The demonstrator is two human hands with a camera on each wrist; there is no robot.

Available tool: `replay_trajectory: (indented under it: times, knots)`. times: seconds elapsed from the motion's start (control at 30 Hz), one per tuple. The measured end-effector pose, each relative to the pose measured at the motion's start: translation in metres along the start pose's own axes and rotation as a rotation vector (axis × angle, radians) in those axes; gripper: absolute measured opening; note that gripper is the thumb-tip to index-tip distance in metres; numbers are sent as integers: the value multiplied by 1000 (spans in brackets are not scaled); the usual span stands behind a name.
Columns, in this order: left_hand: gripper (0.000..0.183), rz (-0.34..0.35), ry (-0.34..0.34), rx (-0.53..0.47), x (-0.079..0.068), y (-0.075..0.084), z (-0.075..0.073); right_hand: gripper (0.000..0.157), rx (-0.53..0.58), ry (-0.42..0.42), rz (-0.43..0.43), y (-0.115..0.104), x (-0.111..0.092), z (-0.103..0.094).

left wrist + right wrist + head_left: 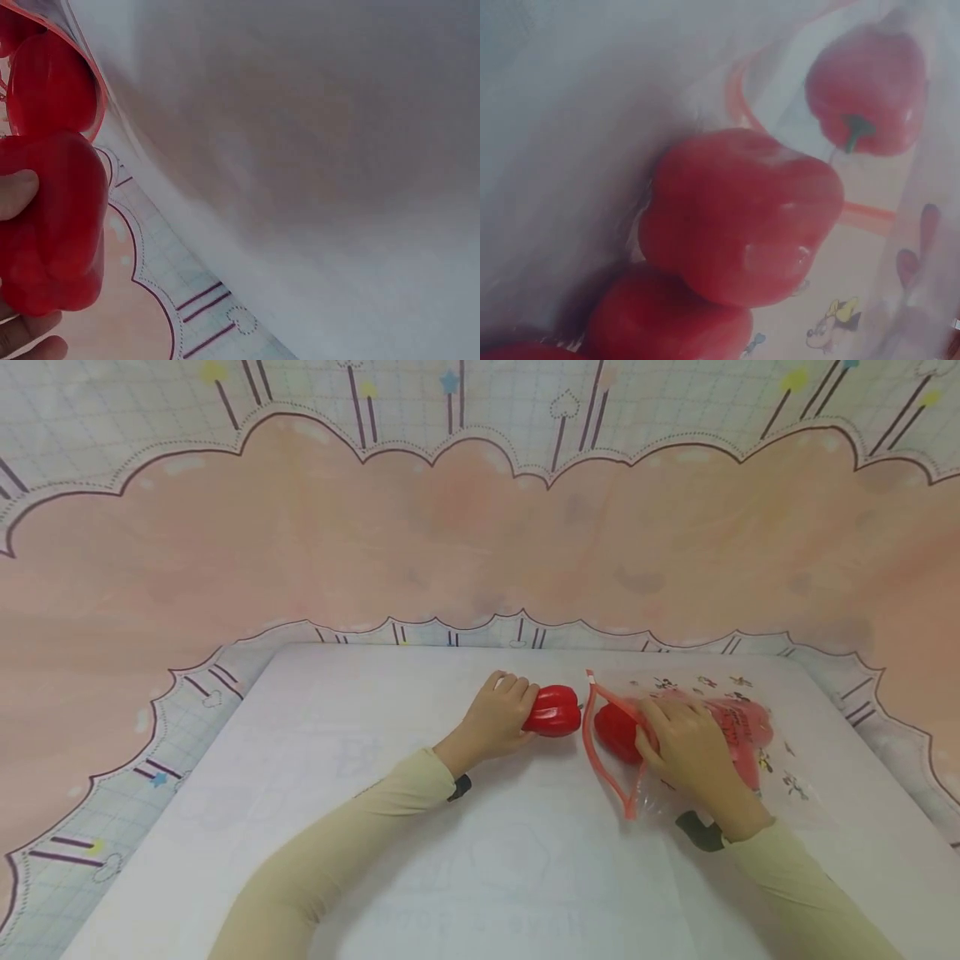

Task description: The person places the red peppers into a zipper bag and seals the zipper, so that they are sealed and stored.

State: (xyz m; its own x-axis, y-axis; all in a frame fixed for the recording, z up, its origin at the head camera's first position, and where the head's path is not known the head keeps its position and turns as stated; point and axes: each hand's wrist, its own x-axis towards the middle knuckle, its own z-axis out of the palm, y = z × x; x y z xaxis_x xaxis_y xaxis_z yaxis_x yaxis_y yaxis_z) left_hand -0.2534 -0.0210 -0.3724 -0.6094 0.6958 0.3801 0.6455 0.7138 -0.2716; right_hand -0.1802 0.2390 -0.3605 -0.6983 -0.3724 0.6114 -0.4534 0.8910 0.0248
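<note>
My left hand grips a red bell pepper from its left side, holding it just left of a clear plastic bag. In the left wrist view the thumb lies across that pepper. The bag's orange-red edged mouth gapes toward the pepper. My right hand pinches the near-right edge of this mouth. Inside the bag, one red pepper sits just behind the opening. More red peppers lie deeper in, partly under the right hand. Through the plastic, the right wrist view shows the held pepper's green stem.
Both hands work over a white tabletop. A patterned peach and white cloth hangs behind the table and around its sides. Small cartoon figures are printed on the bag. Dark bands show at both wrists.
</note>
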Motion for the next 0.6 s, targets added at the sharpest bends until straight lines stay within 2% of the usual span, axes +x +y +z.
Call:
replay_trajectory:
  times: [0.3,0.6]
  knots:
    - [55,5,-59,-5,15,13,6,40,0,-23,19,0,-1,-1]
    - [55,31,-71,-45,22,19,14,39,-10,-5,5,-1,-1,-1]
